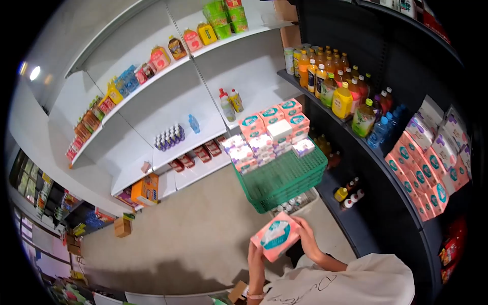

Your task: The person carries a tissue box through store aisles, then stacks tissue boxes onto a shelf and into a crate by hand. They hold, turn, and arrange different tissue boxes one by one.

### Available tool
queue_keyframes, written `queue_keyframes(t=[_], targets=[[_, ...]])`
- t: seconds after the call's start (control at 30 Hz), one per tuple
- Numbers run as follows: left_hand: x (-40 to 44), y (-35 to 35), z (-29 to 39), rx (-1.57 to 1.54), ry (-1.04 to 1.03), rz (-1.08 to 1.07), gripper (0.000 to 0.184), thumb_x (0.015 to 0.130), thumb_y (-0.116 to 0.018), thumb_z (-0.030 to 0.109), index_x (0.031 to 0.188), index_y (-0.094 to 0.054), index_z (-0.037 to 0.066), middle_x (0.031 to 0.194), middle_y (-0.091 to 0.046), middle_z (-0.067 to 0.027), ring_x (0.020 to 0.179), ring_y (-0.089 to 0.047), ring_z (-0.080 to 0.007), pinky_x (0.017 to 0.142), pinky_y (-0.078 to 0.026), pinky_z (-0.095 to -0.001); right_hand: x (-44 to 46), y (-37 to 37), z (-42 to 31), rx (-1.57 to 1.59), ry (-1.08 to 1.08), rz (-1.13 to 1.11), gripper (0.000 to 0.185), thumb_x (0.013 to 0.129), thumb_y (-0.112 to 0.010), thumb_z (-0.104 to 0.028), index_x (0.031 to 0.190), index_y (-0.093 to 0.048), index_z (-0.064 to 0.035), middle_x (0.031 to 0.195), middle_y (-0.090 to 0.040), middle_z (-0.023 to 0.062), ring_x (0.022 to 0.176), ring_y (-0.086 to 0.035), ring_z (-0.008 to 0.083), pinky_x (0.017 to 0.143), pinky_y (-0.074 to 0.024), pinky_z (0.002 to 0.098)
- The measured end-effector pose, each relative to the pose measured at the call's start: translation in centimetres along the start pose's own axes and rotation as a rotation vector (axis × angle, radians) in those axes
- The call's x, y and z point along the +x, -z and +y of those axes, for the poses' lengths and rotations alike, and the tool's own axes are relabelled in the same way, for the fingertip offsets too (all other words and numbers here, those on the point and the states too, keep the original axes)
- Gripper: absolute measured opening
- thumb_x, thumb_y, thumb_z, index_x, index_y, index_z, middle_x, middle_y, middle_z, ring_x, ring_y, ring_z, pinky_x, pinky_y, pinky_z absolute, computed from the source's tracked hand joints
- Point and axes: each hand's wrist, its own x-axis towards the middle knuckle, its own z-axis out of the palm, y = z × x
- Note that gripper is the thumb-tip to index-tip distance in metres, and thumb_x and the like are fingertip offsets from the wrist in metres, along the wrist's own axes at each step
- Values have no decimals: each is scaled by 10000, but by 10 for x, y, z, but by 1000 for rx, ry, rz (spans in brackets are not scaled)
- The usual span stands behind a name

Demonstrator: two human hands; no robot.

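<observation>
A pink pack of tissues (276, 236) with a teal and white print is held in front of my body. My left hand (256, 258) grips its lower left end, and my right hand (307, 235) is closed around its right end. Just beyond the pack stands a stack of green plastic crates (284, 185). On the top crate are more pink tissue packs (251, 125) and smaller white and purple packs (262, 147), piled toward its far side. One white-topped pack (279, 130) lies on the pile.
At the right, a dark shelf (358, 133) holds several drink bottles (343, 100) and a stack of pink tissue packs (416, 173). White shelves (147, 81) with bottles and green tubs line the back. An orange carton (145, 189) stands on the left, near a brown box (122, 227).
</observation>
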Motion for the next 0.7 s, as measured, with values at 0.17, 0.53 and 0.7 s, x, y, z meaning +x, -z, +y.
queue_keyframes(t=[0.17,0.53,0.7], targets=[[58,32,1,-53,162,83,388,970,-451,246,1315,-424,71,1275,-498,-53,1134,-510,-141,917,-424,-293,82,-18,43,-51,-45,-120,378,929,-485,-179,1262,-470,-1,1122,-560,53,923,-555,106,711,-480,236],[298,38,53,124,127,-60,375,945,-521,201,1257,-498,-6,1145,-577,-31,1016,-546,-111,874,-437,-281,282,-47,69,912,-567,67,280,795,-698,-233,1017,-549,-152,1028,-555,9,1001,-511,148,909,-403,317],[373,21,54,62,223,-149,305,953,-509,205,1188,-544,15,1070,-598,-27,972,-568,-133,880,-432,-281,327,-64,73,833,-562,170,237,813,-666,-205,1003,-540,-143,1026,-555,16,1003,-522,162,919,-424,350]])
